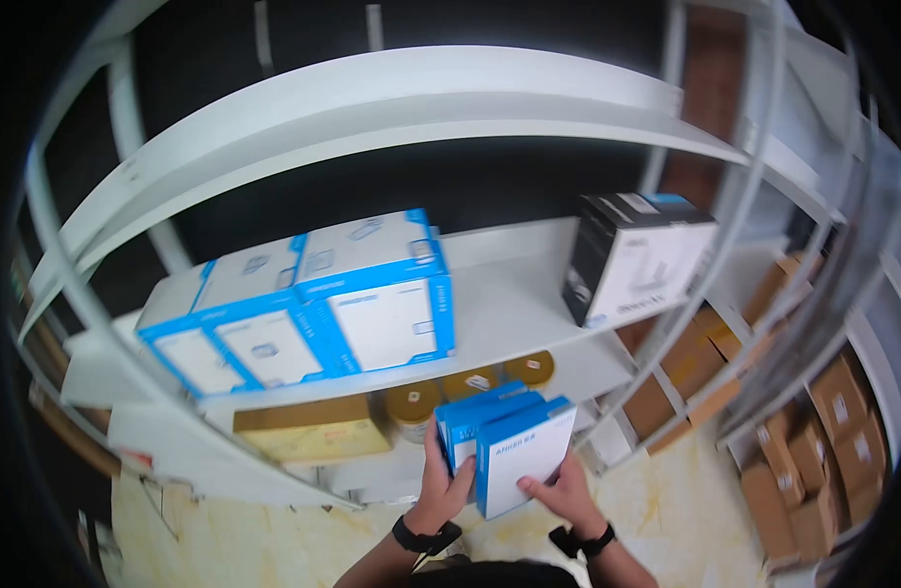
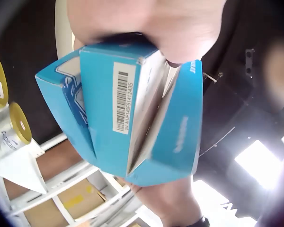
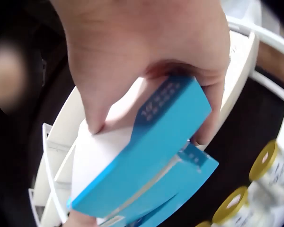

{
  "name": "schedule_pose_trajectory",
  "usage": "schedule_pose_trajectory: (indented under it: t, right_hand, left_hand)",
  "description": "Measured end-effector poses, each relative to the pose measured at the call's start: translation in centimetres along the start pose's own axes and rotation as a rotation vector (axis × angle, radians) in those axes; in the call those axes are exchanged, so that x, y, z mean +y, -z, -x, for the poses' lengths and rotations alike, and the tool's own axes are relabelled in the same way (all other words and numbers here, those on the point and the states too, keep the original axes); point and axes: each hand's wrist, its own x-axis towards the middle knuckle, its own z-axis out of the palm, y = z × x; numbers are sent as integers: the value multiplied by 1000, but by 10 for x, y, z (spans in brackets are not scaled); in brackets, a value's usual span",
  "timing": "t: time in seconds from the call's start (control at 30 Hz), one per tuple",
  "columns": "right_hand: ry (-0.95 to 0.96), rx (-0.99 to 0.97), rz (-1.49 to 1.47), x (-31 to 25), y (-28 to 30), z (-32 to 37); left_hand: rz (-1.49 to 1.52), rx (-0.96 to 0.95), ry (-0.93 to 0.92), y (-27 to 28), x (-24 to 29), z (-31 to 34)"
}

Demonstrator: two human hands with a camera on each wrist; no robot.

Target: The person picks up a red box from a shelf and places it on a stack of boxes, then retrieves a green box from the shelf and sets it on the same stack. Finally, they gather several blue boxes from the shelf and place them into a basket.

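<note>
Several flat blue-and-white boxes are held together in front of the body, below the shelf. The front box (image 1: 527, 459) shows its white face with lettering, and the right hand (image 1: 566, 490) grips it, thumb on that face. Behind and to its left, other blue boxes (image 1: 460, 427) are gripped by the left hand (image 1: 444, 488). In the left wrist view a blue box with a barcode label (image 2: 111, 109) stands between two others, under the left hand (image 2: 146, 23). The right wrist view shows the right hand (image 3: 142, 52) around the white-faced box (image 3: 146, 146).
Three large blue-and-white cartons (image 1: 382, 323) stand on the left of the white shelf (image 1: 509, 294), a black-and-white box (image 1: 646, 260) on its right. Tubs with yellow lids (image 1: 529, 368) and a yellow box (image 1: 313, 431) sit below. Brown cartons (image 1: 847, 402) fill racks at right.
</note>
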Motion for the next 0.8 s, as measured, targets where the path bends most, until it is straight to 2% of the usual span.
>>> schedule_pose_trajectory:
  t: [0.13, 0.23, 0.33, 0.37, 0.4, 0.47, 0.57, 0.67, 0.73, 0.8]
  right_hand:
    - [-119, -258, -136, 39, -21, 22]
    - [-161, -683, -382, 83, -41, 36]
    - [-291, -862, -523, 116, -89, 69]
    - [-401, -933, -566, 107, -107, 80]
    - [-406, -1008, -558, 101, -126, 90]
    - [-296, -1026, -580, 91, -161, 108]
    - [-314, -1172, -570, 84, -210, 134]
    - [-310, -1284, -567, 68, -266, 169]
    - [-294, -1375, -553, 53, -307, 202]
    - [-212, -1626, -455, 33, -346, 242]
  left_hand:
    - [-92, 148, 95, 17, 18, 67]
    - [-212, 211, 259, 34, 41, 134]
    - [-229, 419, 343, 44, 82, 194]
    - [-258, 498, 345, 49, 95, 213]
    - [-267, 542, 295, 56, 107, 230]
    - [-301, 640, 217, 67, 135, 258]
    - [-250, 820, 211, 78, 178, 308]
    - [-422, 907, 262, 92, 213, 371]
    - [-407, 923, 425, 97, 235, 418]
    - [-422, 1003, 484, 99, 258, 468]
